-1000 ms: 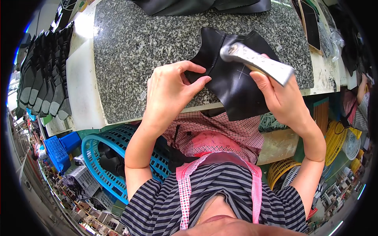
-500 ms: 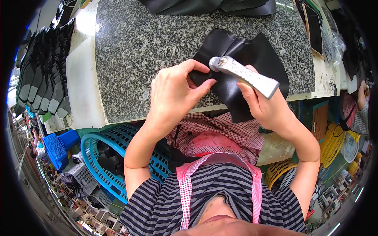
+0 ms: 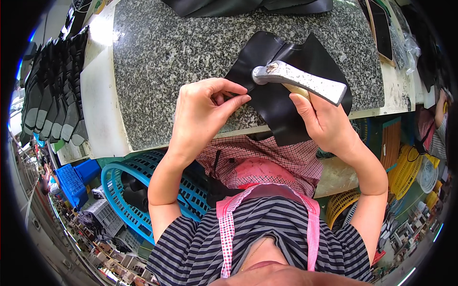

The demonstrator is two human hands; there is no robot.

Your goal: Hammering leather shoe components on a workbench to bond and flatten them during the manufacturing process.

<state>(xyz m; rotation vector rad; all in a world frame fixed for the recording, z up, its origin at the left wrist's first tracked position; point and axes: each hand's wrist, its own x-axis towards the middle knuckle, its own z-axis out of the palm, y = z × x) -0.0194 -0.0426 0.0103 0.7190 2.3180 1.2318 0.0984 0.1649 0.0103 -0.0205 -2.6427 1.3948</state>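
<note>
A black leather piece [image 3: 281, 107] lies on the speckled stone slab, its lower part hanging over the front edge. Thumb and forefinger of my left hand [image 3: 202, 109] pinch together at its left edge; the leather's rim runs into that pinch. My right hand [image 3: 327, 121] is wrapped round the handle of a hammer [image 3: 305, 82]. The hammer's pale metal head is above the leather, its round face just right of my left fingertips. Whether that face touches the leather I cannot tell. Most of the handle is hidden by my hand.
More black leather [image 3: 248, 7] lies at the slab's far edge. Stacked black pieces [image 3: 55, 95] stand at the left. A phone-like device [image 3: 380, 28] rests at the far right. Below the bench are a blue basket [image 3: 112, 190] and yellow baskets [image 3: 403, 171].
My left hand has shifted slightly left and its fingertips have drawn closer together at the leather's edge. The hammer head has turned a little and moved slightly right at its far end.
</note>
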